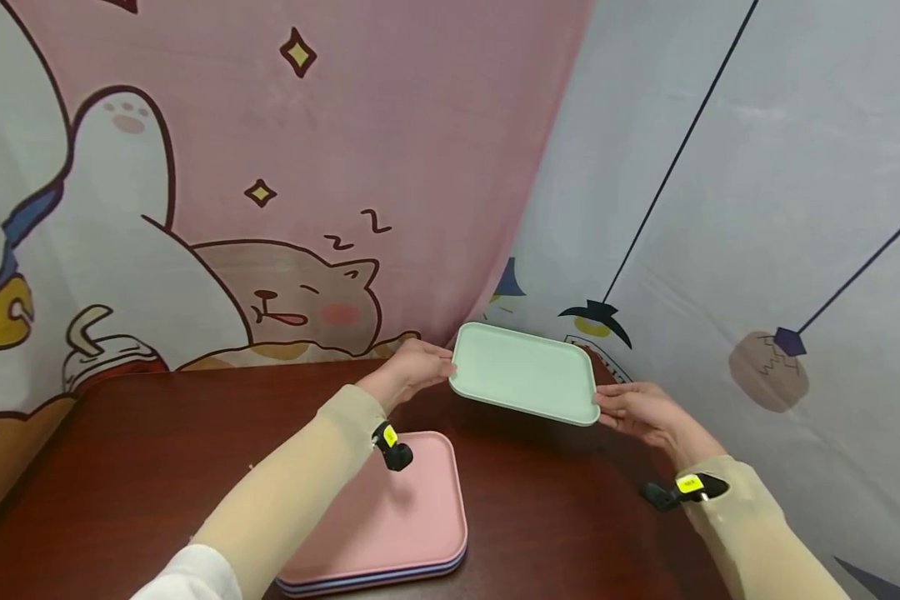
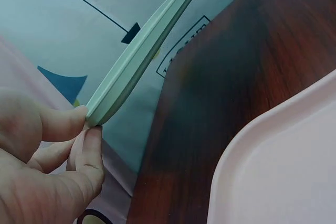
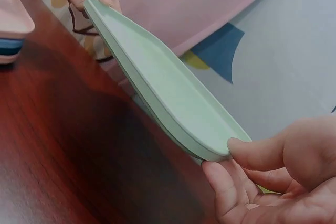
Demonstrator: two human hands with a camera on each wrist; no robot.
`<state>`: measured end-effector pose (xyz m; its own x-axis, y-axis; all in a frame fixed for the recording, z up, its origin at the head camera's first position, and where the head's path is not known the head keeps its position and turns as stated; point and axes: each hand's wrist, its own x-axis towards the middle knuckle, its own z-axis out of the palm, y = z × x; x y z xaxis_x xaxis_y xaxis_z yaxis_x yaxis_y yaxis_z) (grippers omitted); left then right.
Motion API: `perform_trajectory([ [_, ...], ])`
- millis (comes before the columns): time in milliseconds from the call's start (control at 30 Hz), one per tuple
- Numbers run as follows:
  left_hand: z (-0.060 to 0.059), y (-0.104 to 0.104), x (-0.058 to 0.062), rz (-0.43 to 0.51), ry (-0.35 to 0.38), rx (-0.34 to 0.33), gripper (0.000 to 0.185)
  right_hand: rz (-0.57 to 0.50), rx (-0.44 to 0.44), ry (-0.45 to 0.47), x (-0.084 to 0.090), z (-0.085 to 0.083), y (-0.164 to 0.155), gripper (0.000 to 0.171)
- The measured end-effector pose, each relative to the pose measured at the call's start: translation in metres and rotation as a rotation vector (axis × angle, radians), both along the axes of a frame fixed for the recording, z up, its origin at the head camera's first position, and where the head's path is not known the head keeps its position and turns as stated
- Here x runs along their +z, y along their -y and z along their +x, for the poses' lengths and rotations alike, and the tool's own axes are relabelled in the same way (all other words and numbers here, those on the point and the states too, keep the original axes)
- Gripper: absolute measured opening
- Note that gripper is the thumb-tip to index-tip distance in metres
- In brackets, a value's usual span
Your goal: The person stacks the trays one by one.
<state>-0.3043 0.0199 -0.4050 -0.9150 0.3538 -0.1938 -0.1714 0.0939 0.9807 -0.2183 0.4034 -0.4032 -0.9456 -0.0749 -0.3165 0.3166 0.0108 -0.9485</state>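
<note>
A light green rectangular tray (image 1: 525, 372) is held above the far right part of the table, its shadow on the wood below. At its left end my left hand (image 1: 412, 369) pinches the rim, thumb above and fingers beneath, as the left wrist view shows with the tray (image 2: 136, 56) edge-on. The opposite end is pinched by my right hand (image 1: 645, 412); in the right wrist view its thumb lies on the rim and its fingers are under the tray (image 3: 168, 87). Below my left forearm lies a pink tray (image 1: 420, 508), on top of a stack with blue edges showing.
The dark reddish-brown wooden table (image 1: 555, 517) carries the stack at its front middle. Behind it hangs a pink curtain (image 1: 420, 125) with cartoon animals, and a pale grey curtain (image 1: 795, 208) with printed lamps borders the right side. Both forearms wear small black wrist cameras.
</note>
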Motion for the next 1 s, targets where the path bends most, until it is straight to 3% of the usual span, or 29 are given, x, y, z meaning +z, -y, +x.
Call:
perform_trajectory([
  [267, 0.016, 0.016, 0.014, 0.037, 0.001, 0.025, 0.041, -0.023, 0.039, -0.031, 0.011, 0.004, 0.008, 0.045],
  [567, 0.034, 0.041, 0.018, 0.095, -0.01, 0.096, 0.037, -0.013, 0.085, -0.084, 0.025, 0.013, 0.03, 0.045],
  [1000, 0.062, 0.088, 0.027, 0.098, -0.035, 0.114, 0.036, -0.023, 0.14, -0.124, 0.037, 0.015, 0.066, 0.037],
])
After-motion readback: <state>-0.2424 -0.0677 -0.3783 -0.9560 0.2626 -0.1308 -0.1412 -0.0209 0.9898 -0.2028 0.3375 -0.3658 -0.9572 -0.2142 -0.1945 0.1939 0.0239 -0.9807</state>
